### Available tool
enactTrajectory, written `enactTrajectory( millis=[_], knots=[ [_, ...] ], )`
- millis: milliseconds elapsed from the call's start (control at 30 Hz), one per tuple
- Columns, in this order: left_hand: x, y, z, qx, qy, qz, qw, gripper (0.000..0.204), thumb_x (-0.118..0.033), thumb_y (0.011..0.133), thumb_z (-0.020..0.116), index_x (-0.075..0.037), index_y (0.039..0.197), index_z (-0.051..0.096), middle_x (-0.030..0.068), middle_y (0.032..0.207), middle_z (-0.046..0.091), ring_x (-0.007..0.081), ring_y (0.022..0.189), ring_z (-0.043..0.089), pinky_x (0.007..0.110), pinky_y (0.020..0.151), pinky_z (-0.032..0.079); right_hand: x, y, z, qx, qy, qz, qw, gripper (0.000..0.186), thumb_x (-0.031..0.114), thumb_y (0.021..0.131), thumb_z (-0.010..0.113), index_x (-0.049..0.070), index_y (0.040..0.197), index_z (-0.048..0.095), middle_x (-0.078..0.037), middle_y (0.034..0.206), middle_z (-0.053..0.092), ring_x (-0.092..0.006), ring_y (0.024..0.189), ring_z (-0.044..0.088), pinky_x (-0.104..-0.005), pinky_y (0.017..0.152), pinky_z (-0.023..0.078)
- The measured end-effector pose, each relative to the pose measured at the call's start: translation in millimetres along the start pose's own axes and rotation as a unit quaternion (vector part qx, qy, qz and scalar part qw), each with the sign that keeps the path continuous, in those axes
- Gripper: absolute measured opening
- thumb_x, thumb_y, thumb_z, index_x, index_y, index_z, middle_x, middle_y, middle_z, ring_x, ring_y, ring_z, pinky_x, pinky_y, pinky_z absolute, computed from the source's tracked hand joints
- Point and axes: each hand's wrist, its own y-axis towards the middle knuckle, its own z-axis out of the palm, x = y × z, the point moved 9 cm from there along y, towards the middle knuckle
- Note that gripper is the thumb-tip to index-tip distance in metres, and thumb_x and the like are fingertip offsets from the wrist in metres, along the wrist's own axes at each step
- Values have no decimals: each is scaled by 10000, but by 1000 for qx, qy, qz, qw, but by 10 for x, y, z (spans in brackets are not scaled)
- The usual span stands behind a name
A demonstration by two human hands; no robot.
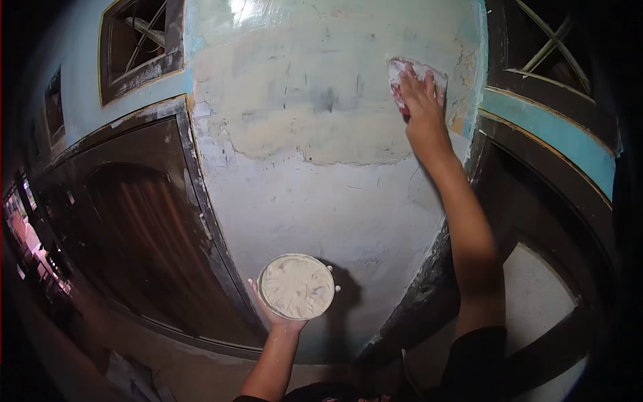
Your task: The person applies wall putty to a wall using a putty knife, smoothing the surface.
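Cream-coloured putty [298, 287] fills a round tub [260, 292], its surface ridged and uneven. My left hand [276, 317] supports this tub from below, fingers curled round its sides, low in front of the wall [301, 208]. High on the right, my right hand [423, 107] presses a flat red putty spreader [437, 72] to the wall, fingers laid over its back. White putty smears cover much of the spreader. The wall's upper part is pale cream with dark scuffs, the lower part whitish-grey, and a ragged edge divides them.
On the left stands a dark wooden door [147, 221] in a worn frame, a small window [137, 47] above it. To the right are another dark frame [536, 181], a pale panel [536, 295] and a window with crossed bars [552, 43]. Light-blue paint borders the wall.
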Motion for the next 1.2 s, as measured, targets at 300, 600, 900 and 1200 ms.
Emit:
enactTrajectory(
  millis=[300,600,900,1200],
  knots=[
    [-135,-51,-58,-16,-9,22,1000,1028,-895,808,398,-147,1512,436,252,1518,428,598,1309,449,851,992,348,570,-748,-119,64,77,-25,995,683,-108,844,499,14,1513,449,-154,1611,397,-502,1501,265,-631,1216,191],
    [-1,-18,226,30,-2,-20,999,1066,-928,800,355,-160,1537,414,238,1545,417,579,1360,419,827,1055,316,-232,52,-157,6,-4,23,1000,667,-141,852,501,11,1500,452,-155,1604,413,-496,1491,277,-607,1216,200],
    [-46,-107,107,-9,-36,-6,999,1032,-873,813,424,-135,1534,417,256,1549,409,563,1365,428,824,1066,304,958,-1692,-219,138,112,48,983,649,-129,839,514,-46,1480,459,-210,1574,432,-478,1484,327,-573,1203,280],
    [-32,-193,-342,-52,-56,7,997,960,-825,919,323,-83,1514,449,219,1539,455,476,1360,476,677,1132,359,1919,-2021,-598,291,587,45,754,587,-171,772,505,-3,1318,640,-190,1356,648,-353,1305,598,-429,1124,449]
  ],
)
